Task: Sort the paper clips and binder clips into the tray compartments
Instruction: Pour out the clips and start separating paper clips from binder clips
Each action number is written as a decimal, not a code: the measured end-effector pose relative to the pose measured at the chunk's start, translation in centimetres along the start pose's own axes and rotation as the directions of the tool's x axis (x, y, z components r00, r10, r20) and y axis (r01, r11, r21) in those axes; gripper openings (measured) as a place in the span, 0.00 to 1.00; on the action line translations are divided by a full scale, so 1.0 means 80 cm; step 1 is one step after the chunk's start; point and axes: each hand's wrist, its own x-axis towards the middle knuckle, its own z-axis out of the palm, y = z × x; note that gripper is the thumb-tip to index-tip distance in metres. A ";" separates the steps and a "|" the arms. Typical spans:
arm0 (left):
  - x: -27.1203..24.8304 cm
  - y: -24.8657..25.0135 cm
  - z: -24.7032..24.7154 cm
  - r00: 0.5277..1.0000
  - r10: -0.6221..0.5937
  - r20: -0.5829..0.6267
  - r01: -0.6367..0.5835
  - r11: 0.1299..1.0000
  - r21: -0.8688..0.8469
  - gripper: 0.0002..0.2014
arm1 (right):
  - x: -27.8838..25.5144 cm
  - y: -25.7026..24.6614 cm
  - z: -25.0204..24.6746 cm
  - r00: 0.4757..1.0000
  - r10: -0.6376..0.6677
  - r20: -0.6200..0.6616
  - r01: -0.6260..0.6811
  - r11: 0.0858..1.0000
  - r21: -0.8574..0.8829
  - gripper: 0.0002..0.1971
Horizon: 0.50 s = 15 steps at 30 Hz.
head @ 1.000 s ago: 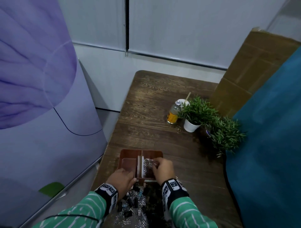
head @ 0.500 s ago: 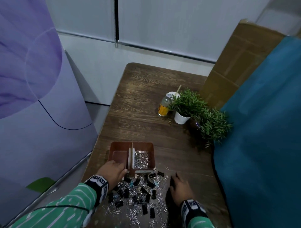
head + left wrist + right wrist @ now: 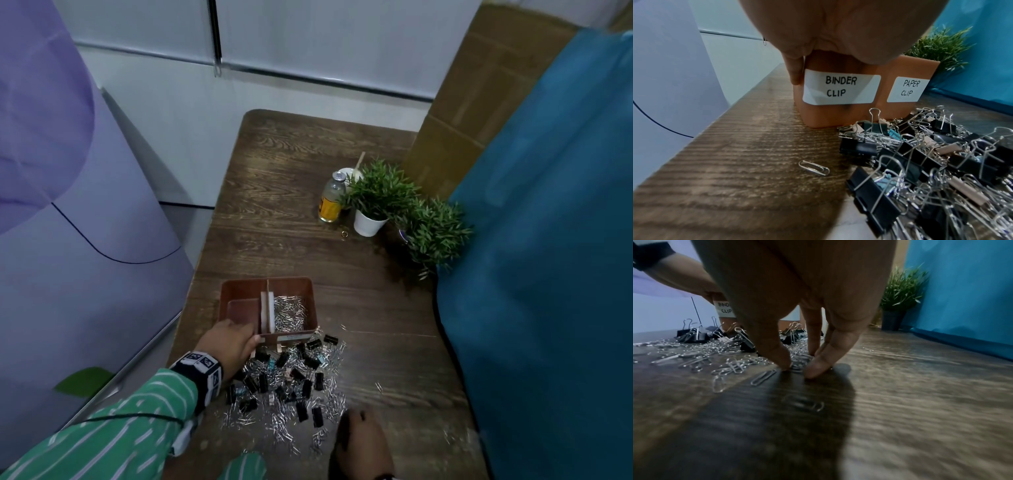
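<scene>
Dark wood tabletop point(image 3: 308, 212), clips strewn near its front edge. Left hand point(image 3: 227, 344) grips the tray point(image 3: 310, 308) at its "binder clip" corner, likely steadying it. Right hand point(image 3: 797, 368) pinches down on paper clips point(image 3: 287, 313) at the pile's point(image 3: 291, 387) edge; whether one is caught, unclear. Binder clips point(image 3: 900, 162) remain unsorted.

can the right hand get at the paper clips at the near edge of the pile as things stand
Probably yes. The right hand is already down at the table, its fingertips closing on loose paper clips at the pile's edge. Nothing lies between them; the left hand is off at the tray.
</scene>
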 end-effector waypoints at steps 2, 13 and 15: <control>0.000 0.001 -0.002 1.000 0.005 0.012 -0.005 1.000 0.008 0.21 | 0.017 -0.010 0.001 0.998 -0.046 -0.039 0.048 0.998 0.044 0.16; 0.001 -0.002 0.002 1.000 0.022 0.007 -0.022 1.000 -0.008 0.26 | 0.110 -0.039 -0.056 0.979 -0.181 -0.092 0.184 0.983 0.020 0.38; 0.001 -0.002 0.002 1.000 0.020 0.009 -0.020 1.000 -0.009 0.24 | 0.113 -0.036 -0.064 0.976 -0.215 0.026 0.217 0.973 -0.082 0.48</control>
